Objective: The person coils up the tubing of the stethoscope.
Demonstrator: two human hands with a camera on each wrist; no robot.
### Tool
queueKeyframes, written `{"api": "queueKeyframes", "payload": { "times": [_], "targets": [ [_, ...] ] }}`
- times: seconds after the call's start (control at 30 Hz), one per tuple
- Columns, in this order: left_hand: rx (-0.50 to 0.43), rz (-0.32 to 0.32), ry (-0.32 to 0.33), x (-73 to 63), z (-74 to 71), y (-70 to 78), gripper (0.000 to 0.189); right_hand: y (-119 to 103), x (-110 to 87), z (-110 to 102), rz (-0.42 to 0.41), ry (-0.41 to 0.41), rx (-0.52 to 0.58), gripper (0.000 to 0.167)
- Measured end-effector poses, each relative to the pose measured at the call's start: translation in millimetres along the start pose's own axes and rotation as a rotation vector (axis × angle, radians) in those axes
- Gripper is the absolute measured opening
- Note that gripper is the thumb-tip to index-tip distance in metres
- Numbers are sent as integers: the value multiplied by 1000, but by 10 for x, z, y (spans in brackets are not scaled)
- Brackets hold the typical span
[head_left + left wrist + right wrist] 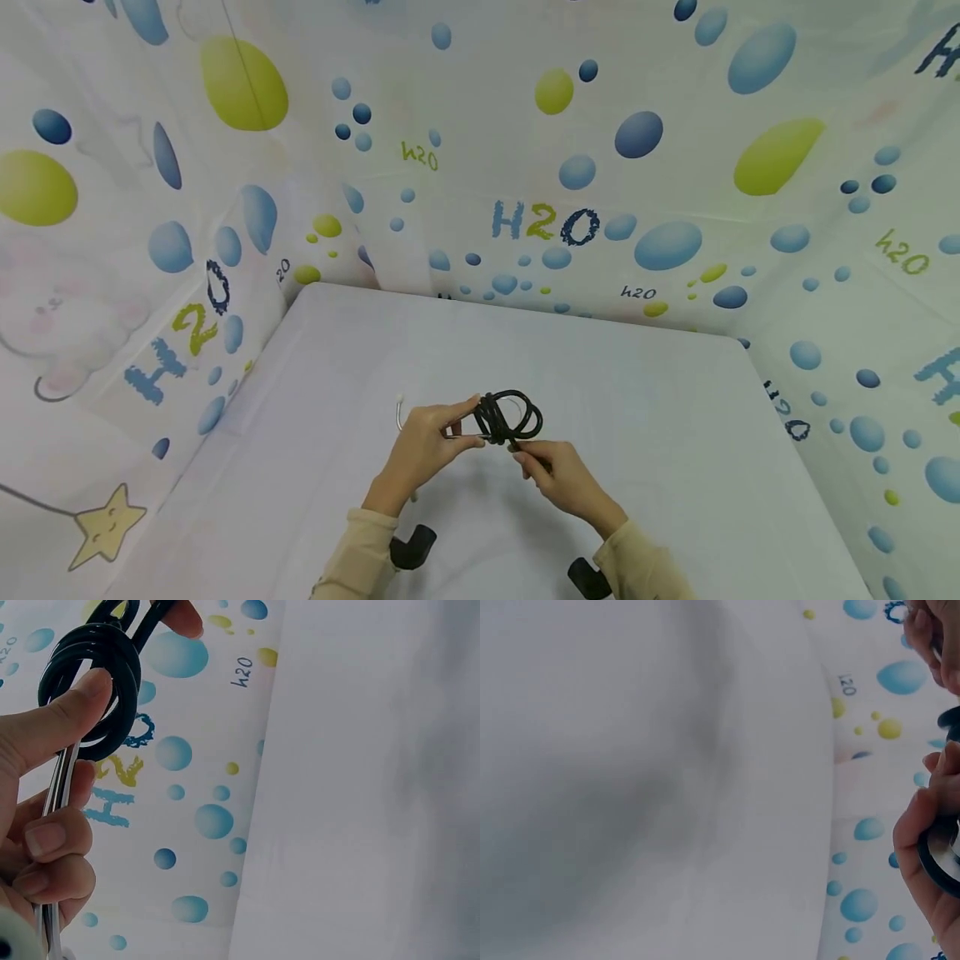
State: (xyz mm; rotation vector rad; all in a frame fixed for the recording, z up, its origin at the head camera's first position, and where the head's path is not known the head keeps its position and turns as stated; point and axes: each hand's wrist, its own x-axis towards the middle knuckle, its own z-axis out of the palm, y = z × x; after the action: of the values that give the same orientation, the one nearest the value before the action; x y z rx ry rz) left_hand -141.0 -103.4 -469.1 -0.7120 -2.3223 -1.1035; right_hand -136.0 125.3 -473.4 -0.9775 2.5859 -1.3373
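Observation:
A stethoscope with black tubing (491, 419) is held up between both hands above the table. The tubing is wound in several loops around its metal ear tubes (60, 784). My left hand (423, 442) grips these tubes, its thumb against the coil and its other fingers curled round the metal. One ear tube's pale bent end (399, 412) shows beyond this hand. My right hand (566, 483) pinches the tubing near the coil. In the right wrist view, the round chestpiece (946, 862) with a dark rim lies within the right hand's curled fingers, partly cut off by the frame.
A white table (637, 392) lies beneath the hands. Behind it and at its sides hang printed sheets (465, 67) with blue and green bubbles. Dark wrist-worn devices (412, 547) are at both sleeves.

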Motion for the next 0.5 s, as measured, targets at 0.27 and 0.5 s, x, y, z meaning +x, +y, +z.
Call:
{"api": "queueKeyframes", "payload": {
  "times": [0.27, 0.5],
  "targets": [
    [-5, -10, 20, -22, 7, -29, 52, -74, -35, 21, -91, 41, -121, 15],
    [18, -52, 3, -30, 43, -20, 54, -231, -50, -27, -41, 32, -304, 15]
  ]
}}
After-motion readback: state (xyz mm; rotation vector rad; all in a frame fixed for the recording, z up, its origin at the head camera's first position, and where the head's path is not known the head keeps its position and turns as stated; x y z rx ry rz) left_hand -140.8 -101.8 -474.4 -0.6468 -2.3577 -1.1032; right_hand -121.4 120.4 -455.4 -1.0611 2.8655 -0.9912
